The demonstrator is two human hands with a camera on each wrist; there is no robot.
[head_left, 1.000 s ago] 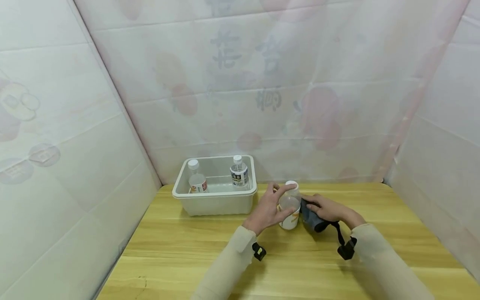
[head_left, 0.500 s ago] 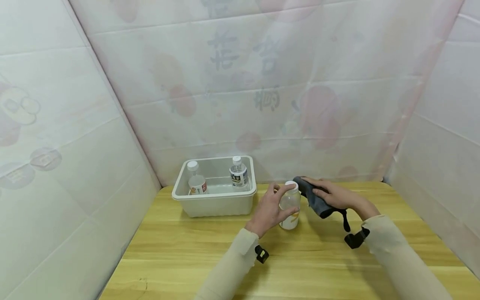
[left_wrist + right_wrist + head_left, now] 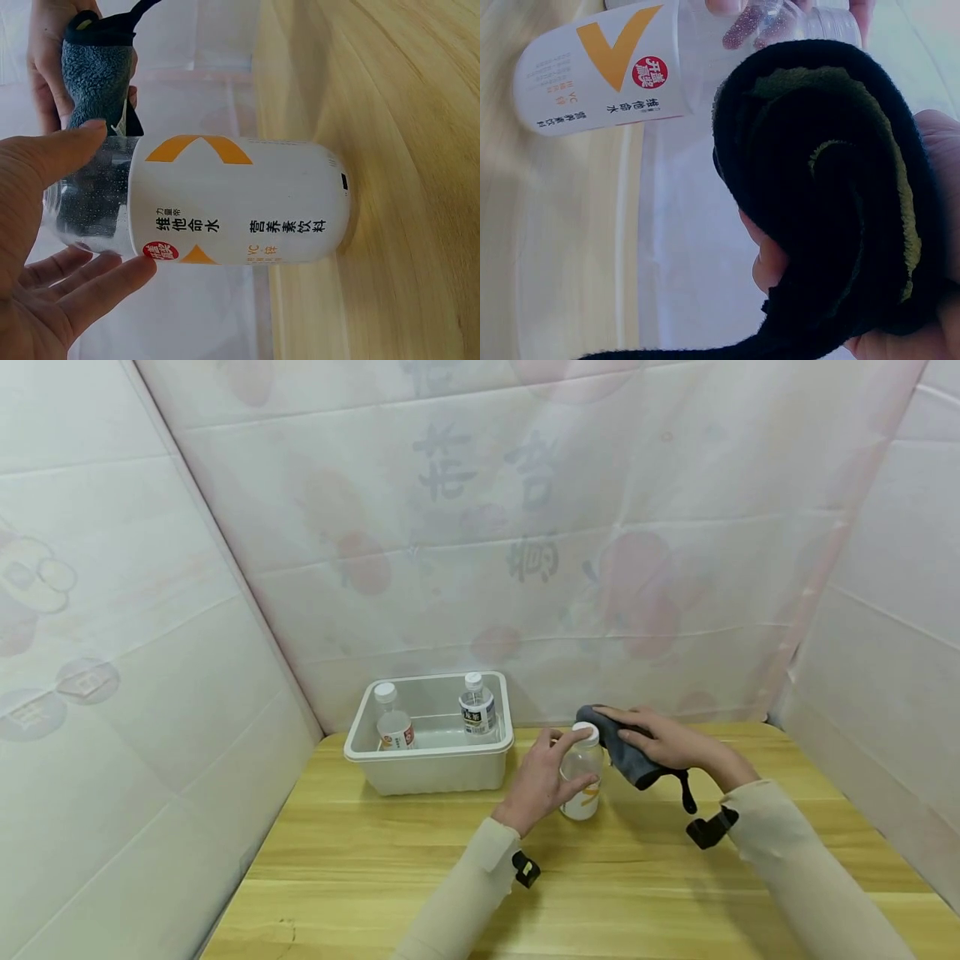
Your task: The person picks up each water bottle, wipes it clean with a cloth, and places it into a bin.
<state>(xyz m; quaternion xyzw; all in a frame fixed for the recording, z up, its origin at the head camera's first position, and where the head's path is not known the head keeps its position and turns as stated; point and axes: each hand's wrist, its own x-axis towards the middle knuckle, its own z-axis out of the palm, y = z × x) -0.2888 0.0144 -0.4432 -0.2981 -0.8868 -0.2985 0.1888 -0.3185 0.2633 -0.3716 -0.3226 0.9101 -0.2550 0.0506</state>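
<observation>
A clear plastic bottle with a white cap and a white label with orange marks [image 3: 581, 802] stands upright on the table. My left hand [image 3: 538, 783] holds it round its clear upper part, thumb on one side and fingers on the other; in the left wrist view the label [image 3: 240, 202] shows in full. My right hand [image 3: 667, 742] grips a rolled grey towel [image 3: 632, 758] with black edging and a hanging loop. The towel's far end lies beside the bottle's cap and shoulder. Its rolled end [image 3: 817, 112] fills much of the right wrist view.
Left of the hands stands a pale plastic bin [image 3: 442, 772]. Inside it are a bottle with a red-marked label [image 3: 395, 727] and a bottle with a dark-lettered label [image 3: 477, 710]. A printed curtain [image 3: 480, 568] hangs behind the wooden table [image 3: 360, 877].
My right hand has lifted the towel from beside the bottle's label to the height of its cap. The left hand and the bottle have stayed almost in place.
</observation>
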